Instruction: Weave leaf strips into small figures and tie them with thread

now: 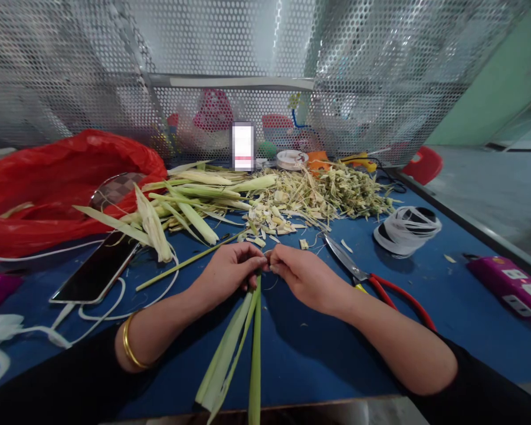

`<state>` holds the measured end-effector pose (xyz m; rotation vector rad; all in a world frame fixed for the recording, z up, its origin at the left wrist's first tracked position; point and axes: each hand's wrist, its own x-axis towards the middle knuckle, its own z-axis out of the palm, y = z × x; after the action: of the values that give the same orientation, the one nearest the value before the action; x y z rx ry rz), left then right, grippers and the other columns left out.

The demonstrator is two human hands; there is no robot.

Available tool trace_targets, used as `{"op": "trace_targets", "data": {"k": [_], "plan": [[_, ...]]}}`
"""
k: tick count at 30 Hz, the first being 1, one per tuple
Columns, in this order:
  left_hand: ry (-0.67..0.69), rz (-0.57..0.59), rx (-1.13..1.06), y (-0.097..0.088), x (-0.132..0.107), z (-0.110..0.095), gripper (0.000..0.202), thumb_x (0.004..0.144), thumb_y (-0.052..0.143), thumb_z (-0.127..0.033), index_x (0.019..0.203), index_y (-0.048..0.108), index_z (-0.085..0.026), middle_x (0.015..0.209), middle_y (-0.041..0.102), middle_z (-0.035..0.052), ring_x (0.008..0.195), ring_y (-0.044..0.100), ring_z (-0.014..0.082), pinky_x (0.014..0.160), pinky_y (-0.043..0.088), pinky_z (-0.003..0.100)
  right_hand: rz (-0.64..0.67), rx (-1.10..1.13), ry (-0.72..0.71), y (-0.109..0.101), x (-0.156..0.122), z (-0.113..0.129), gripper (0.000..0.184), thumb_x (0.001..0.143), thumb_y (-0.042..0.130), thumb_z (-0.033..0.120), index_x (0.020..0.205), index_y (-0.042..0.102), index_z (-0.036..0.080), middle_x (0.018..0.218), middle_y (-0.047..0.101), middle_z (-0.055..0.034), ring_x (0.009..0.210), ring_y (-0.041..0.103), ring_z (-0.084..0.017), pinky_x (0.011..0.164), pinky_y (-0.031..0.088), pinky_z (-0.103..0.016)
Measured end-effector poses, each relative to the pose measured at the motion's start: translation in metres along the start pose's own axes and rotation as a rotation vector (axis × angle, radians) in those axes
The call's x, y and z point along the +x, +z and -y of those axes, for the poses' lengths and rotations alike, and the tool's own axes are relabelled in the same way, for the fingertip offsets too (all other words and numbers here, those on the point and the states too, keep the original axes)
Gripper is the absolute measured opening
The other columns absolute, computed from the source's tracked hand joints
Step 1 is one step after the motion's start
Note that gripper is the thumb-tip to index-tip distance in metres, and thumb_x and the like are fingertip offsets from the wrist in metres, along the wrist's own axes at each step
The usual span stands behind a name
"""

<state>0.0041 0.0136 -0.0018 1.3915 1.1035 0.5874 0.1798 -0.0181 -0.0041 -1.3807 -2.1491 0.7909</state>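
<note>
Near the middle of the table, my left hand (230, 268) is closed on the top of a small bunch of long green leaf strips (255, 354) that look like corn husk. The strips fan down toward the table's front edge. My right hand (305, 274) meets it fingertip to fingertip, thumb and forefinger pinched. What lies in that pinch is too small to make out, though a fine thread-like line shows just below. Right of my right hand lie scissors (376, 280) with red handles, blades slightly apart. A thin green stalk (186, 262) lies left of my left hand.
Behind my hands are pale green husks (194, 200), shredded scraps (283, 203) and a dried plant heap (354, 189). A red plastic bag (71, 177) and a cabled phone (97, 268) are left; a white cord spool (407, 230) and purple box (508, 283) right. Perforated metal (230, 41) stands behind.
</note>
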Motion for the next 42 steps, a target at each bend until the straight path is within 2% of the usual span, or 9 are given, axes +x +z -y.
{"op": "trace_targets", "data": {"k": [3, 5, 9, 15, 21, 26, 31, 36, 42], "plan": [[-0.025, -0.043, -0.091, -0.001, 0.002, 0.002, 0.023, 0.071, 0.067, -0.037, 0.074, 0.06, -0.015, 0.053, 0.058, -0.0021, 0.047, 0.052, 0.0082, 0.048, 0.041, 0.019, -0.052, 0.003, -0.013, 0.0, 0.001, -0.001, 0.014, 0.088, 0.042, 0.018, 0.075, 0.043, 0.021, 0.09, 0.056, -0.0048, 0.075, 0.052, -0.015, 0.065, 0.035, -0.027], [-0.043, -0.068, -0.138, -0.002, 0.003, 0.002, 0.023, 0.07, 0.069, -0.035, 0.074, 0.06, -0.014, 0.055, 0.059, -0.0016, 0.047, 0.052, 0.0074, 0.049, 0.042, 0.019, -0.085, -0.003, 0.02, 0.0, 0.001, -0.002, 0.013, 0.087, 0.044, 0.018, 0.074, 0.043, 0.021, 0.083, 0.056, -0.0033, 0.071, 0.052, -0.015, 0.063, 0.035, -0.026], [-0.051, 0.006, -0.15, -0.003, 0.004, -0.001, 0.024, 0.07, 0.069, -0.036, 0.073, 0.059, -0.014, 0.063, 0.064, 0.0011, 0.047, 0.052, 0.0067, 0.047, 0.041, 0.019, -0.046, 0.142, 0.124, -0.001, 0.002, -0.004, 0.014, 0.089, 0.042, 0.019, 0.075, 0.045, 0.022, 0.063, 0.057, 0.0026, 0.054, 0.053, -0.011, 0.056, 0.036, -0.024], [-0.009, 0.09, -0.129, -0.002, 0.002, -0.002, 0.024, 0.075, 0.064, -0.038, 0.075, 0.057, -0.015, 0.072, 0.066, 0.0016, 0.049, 0.055, 0.0061, 0.046, 0.039, 0.017, -0.045, 0.27, 0.154, 0.0, 0.003, -0.004, 0.015, 0.088, 0.044, 0.022, 0.074, 0.046, 0.021, 0.058, 0.053, 0.0054, 0.049, 0.054, -0.009, 0.053, 0.039, -0.022], [0.02, 0.061, -0.129, -0.004, 0.004, -0.002, 0.026, 0.074, 0.065, -0.04, 0.074, 0.055, -0.015, 0.069, 0.062, -0.0003, 0.046, 0.051, 0.0056, 0.042, 0.037, 0.016, -0.058, 0.354, 0.199, -0.002, 0.005, -0.005, 0.018, 0.088, 0.045, 0.023, 0.07, 0.047, 0.02, 0.055, 0.052, 0.0052, 0.046, 0.053, -0.009, 0.052, 0.039, -0.023], [-0.003, 0.059, -0.096, -0.004, 0.004, -0.001, 0.025, 0.071, 0.068, -0.038, 0.075, 0.06, -0.015, 0.062, 0.062, -0.0008, 0.043, 0.05, 0.006, 0.038, 0.035, 0.016, -0.091, 0.383, 0.232, -0.002, 0.007, -0.004, 0.022, 0.087, 0.047, 0.025, 0.066, 0.046, 0.019, 0.052, 0.05, 0.0056, 0.045, 0.05, -0.008, 0.051, 0.038, -0.022], [-0.031, 0.066, -0.023, -0.002, 0.003, -0.003, 0.021, 0.07, 0.068, -0.035, 0.073, 0.065, -0.014, 0.062, 0.064, 0.0004, 0.042, 0.05, 0.0062, 0.036, 0.033, 0.016, -0.011, 0.537, 0.266, -0.005, 0.005, 0.003, 0.02, 0.085, 0.05, 0.025, 0.066, 0.049, 0.018, 0.048, 0.048, 0.0064, 0.041, 0.046, -0.007, 0.046, 0.035, -0.02], [-0.025, 0.084, 0.054, -0.002, 0.003, -0.004, 0.016, 0.07, 0.065, -0.031, 0.07, 0.067, -0.015, 0.059, 0.063, 0.0008, 0.044, 0.053, 0.008, 0.038, 0.035, 0.017, 0.029, 0.568, 0.248, -0.005, 0.004, 0.006, 0.017, 0.082, 0.053, 0.026, 0.069, 0.056, 0.016, 0.046, 0.048, 0.0068, 0.038, 0.045, -0.006, 0.042, 0.035, -0.019], [-0.053, 0.149, 0.103, -0.001, 0.003, -0.005, 0.015, 0.07, 0.063, -0.027, 0.065, 0.068, -0.013, 0.052, 0.06, 0.001, 0.046, 0.054, 0.0093, 0.042, 0.039, 0.018, -0.016, 0.572, 0.275, 0.001, 0.007, 0.005, 0.015, 0.079, 0.055, 0.024, 0.066, 0.056, 0.016, 0.046, 0.05, 0.0073, 0.036, 0.046, -0.005, 0.039, 0.039, -0.016]]}}
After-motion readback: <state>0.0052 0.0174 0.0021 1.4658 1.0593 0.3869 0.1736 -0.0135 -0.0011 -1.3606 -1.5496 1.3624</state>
